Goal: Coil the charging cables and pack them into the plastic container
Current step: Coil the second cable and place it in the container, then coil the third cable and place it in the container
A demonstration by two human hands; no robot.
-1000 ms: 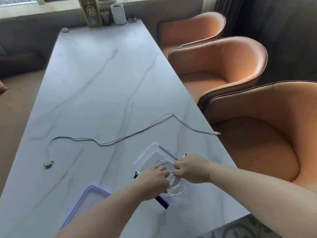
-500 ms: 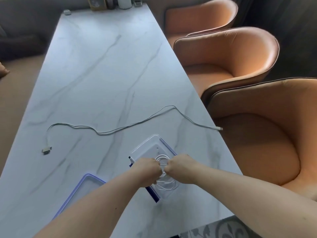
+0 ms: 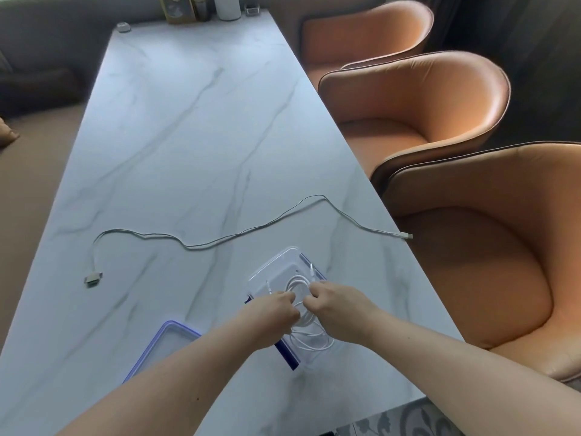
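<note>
The white coiled cable (image 3: 303,313) sits at lower centre of the frame, its loops hanging into the clear plastic container (image 3: 283,262) on the marble counter (image 3: 188,136). Both hands are on it: the left hand (image 3: 270,316) and the right hand (image 3: 338,306) each have their grip pinched shut on the loops, close together over the container's mouth. The step in hand looks like seating this first coil inside; some loops spill toward the lower edge of the container, near its dark blue side clip (image 3: 287,357), so they likely need tucking down before letting go.

Apart from this coil, the container appears to hold nothing else. Its blue-rimmed lid (image 3: 163,344) lies flat to the lower left, well apart.

A second grey cable (image 3: 220,243) lies uncoiled across the middle of the frame, its wide connector (image 3: 93,278) at left and its small plug (image 3: 408,236) at the counter's right edge. That one probably comes next: gather, coil, pack.
</note>
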